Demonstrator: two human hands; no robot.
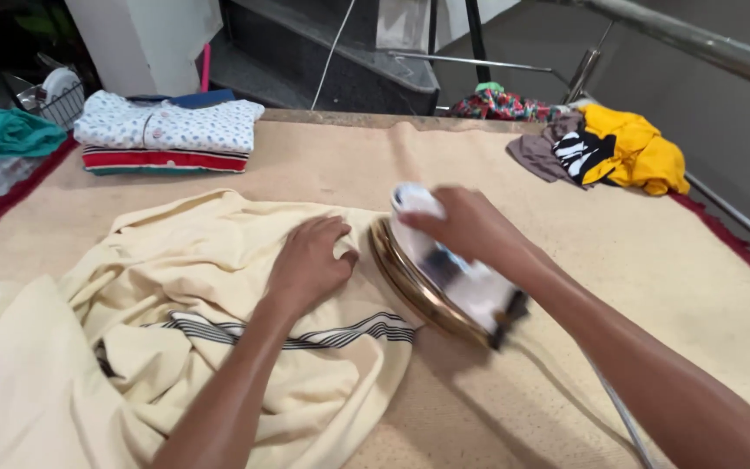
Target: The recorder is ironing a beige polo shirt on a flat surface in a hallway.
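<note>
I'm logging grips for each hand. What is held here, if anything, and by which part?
The right hand grips the iron by its top handle. The left hand holds nothing; it lies flat on the cream garment.

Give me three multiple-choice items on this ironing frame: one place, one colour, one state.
1. Where is the folded stack?
A. far left of the table
B. under the iron
C. on the floor

2. What colour is the garment under the left hand?
A. teal
B. cream with dark stripes
C. red

3. How is the iron held?
A. lying free
B. by both hands
C. by the right hand, at the garment's edge

Answers:
1 A, it lies near the table's far left edge.
2 B, pale cream cloth with a dark striped band.
3 C, only the right hand has a grip on the handle; the left lies flat on the cloth.
</note>
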